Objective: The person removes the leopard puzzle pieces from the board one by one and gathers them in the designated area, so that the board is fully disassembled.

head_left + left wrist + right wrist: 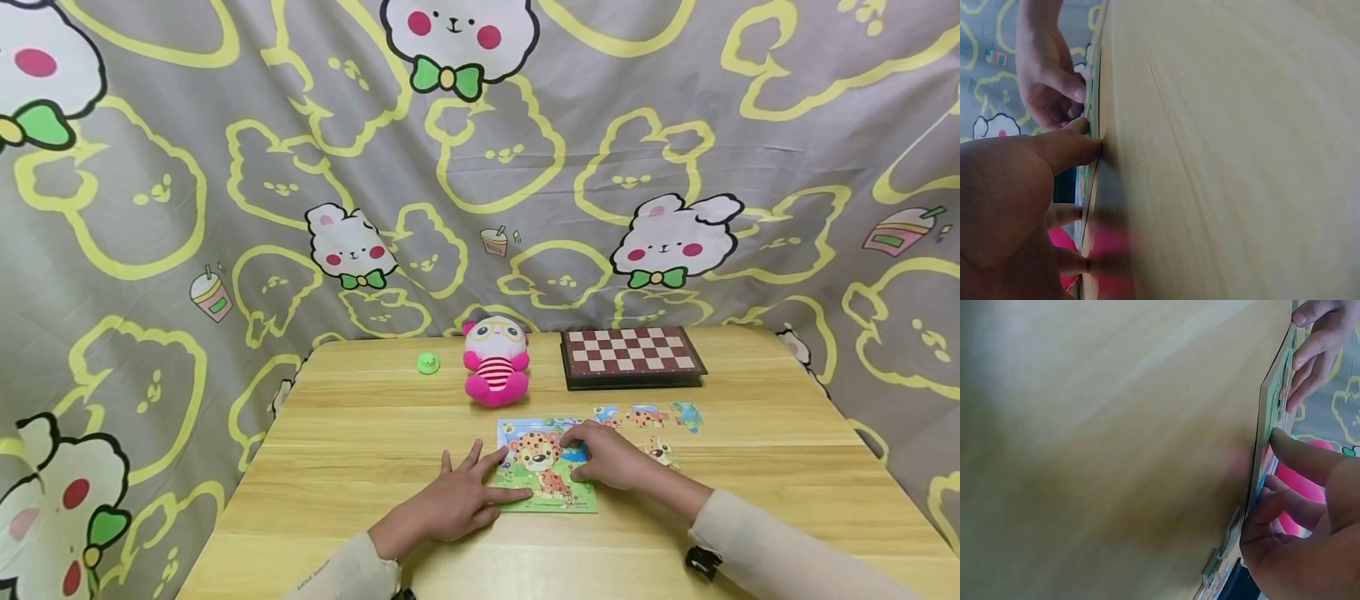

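A jigsaw puzzle board (pixel 551 483) with a spotted cartoon leopard lies flat on the table. My left hand (pixel 457 498) spreads its fingers over the board's left side, thumb near the lower edge, fingertips touching it. At the upper right of the board is my right hand (pixel 611 457), its thumb and bent fingers apart and touching the picture. In the right wrist view, the right thumb (pixel 1310 456) rests on the board while the other fingers bend at its edge. No piece shows between them, though the fingers hide part of that side.
Loose puzzle pieces (pixel 647 416) lie right of the board, with another leopard piece (pixel 660 451) nearer the right wrist. Behind stand a pink panda plush (pixel 497 367), a small green toy (pixel 428 363) and a checkered board-game box (pixel 632 354). A patterned curtain (pixel 465 167) hangs behind the table.
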Tool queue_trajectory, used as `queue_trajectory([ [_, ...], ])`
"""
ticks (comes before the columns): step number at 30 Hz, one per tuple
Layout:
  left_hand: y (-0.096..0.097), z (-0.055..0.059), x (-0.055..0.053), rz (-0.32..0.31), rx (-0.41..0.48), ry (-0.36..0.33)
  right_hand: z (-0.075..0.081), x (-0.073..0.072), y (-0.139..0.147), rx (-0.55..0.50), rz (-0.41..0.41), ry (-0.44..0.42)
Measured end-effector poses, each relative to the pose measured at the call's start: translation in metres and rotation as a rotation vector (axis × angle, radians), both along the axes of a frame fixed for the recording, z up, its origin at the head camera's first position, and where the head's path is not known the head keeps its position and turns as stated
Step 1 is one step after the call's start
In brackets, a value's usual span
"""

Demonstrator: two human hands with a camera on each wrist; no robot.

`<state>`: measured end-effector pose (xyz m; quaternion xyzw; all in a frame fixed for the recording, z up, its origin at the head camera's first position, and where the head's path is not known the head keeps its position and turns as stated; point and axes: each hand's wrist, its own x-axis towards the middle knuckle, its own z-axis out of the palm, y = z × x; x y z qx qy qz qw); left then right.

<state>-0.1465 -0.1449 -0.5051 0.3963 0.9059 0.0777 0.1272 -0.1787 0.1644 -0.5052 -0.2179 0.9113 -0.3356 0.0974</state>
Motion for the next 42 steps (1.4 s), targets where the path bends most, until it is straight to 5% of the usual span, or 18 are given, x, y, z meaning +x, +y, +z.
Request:
queue_trajectory([
  [42,0.0078,0.0085,0.0021,0.019,-0.01,-0.026,0.0013,0.0001,-0.0034,-0.092,0.028,-0.044],
])
